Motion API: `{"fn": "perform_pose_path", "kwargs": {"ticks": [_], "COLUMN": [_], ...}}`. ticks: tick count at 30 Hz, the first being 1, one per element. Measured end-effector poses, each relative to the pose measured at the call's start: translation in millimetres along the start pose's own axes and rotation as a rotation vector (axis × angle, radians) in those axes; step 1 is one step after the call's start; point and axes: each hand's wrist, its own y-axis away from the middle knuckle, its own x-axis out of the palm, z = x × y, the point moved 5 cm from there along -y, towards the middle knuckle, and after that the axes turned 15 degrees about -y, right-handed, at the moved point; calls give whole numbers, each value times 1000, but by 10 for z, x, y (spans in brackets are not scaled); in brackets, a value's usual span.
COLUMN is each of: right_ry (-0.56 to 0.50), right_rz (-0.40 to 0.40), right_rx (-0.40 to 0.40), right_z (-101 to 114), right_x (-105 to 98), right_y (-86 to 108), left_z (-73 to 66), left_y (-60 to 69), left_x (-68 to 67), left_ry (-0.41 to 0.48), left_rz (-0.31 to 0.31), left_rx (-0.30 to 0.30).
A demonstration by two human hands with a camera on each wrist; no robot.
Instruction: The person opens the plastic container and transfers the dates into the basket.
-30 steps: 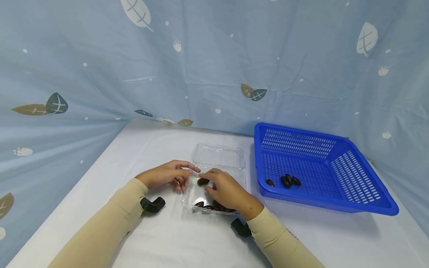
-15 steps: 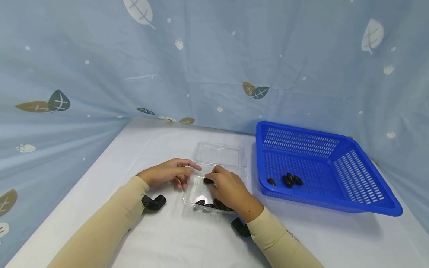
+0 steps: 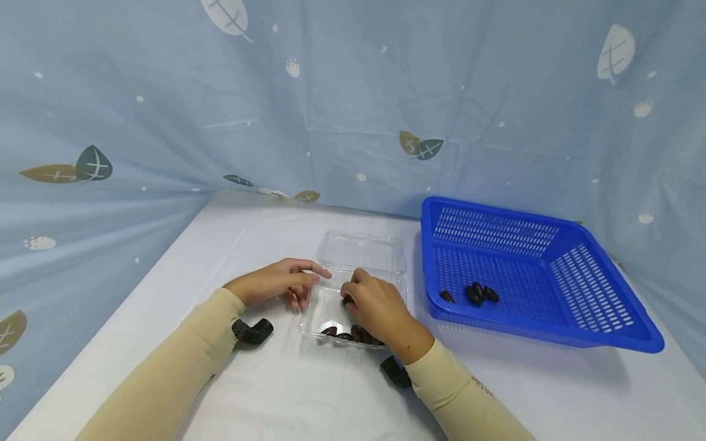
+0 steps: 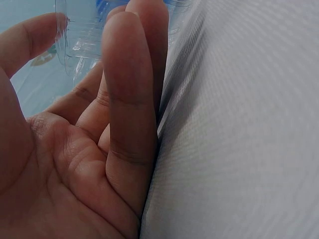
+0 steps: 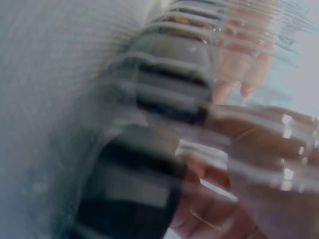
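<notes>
A clear plastic clamshell box [image 3: 322,306] lies on the white cloth with its lid [image 3: 361,252] folded back. My right hand [image 3: 380,309] reaches into it, thumb and fingertips pinching a dark brown, glossy, date-like oval [image 3: 347,300], mostly hidden by the fingers. Several more of these ovals [image 3: 329,331] lie along the box's near side. In the right wrist view, ovals [image 5: 129,189] appear large and blurred through the clear wall. My left hand [image 3: 276,283] rests on its side at the box's left edge, fingers loosely bent and holding nothing; its index fingertip is near the rim.
A blue perforated basket [image 3: 537,337] stands to the right, with several dark ovals [image 3: 481,293] at its near left. Black curved pieces [image 3: 254,331] sit by both wrists. A blue leaf-print curtain [image 3: 353,110] hangs behind and at the sides.
My right fingers have closed around the single oval inside the box and moved it slightly to the right. The left hand has stayed at the box's left edge.
</notes>
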Motion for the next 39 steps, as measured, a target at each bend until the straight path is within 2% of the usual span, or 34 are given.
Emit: {"fn": "perform_pose_path", "kwargs": {"ticks": [7, 14, 24, 34, 39], "right_ry": [-8, -127, -183, -162, -192], "right_rz": [32, 94, 169, 155, 46], "right_rx": [8, 67, 60, 51, -34], "right_z": [-4, -22, -57, 9, 144], "right_x": [7, 14, -1, -186, -465], "right_y": [6, -15, -17, -12, 44], "left_z": [4, -3, -15, -42, -7], "left_y": [-1, 8, 12, -4, 7], "left_x": [8, 9, -1, -13, -22], "left_ry": [7, 4, 11, 1, -1], "left_rz": [8, 12, 10, 17, 13], "left_rx": [-3, 0, 4, 5, -8]}}
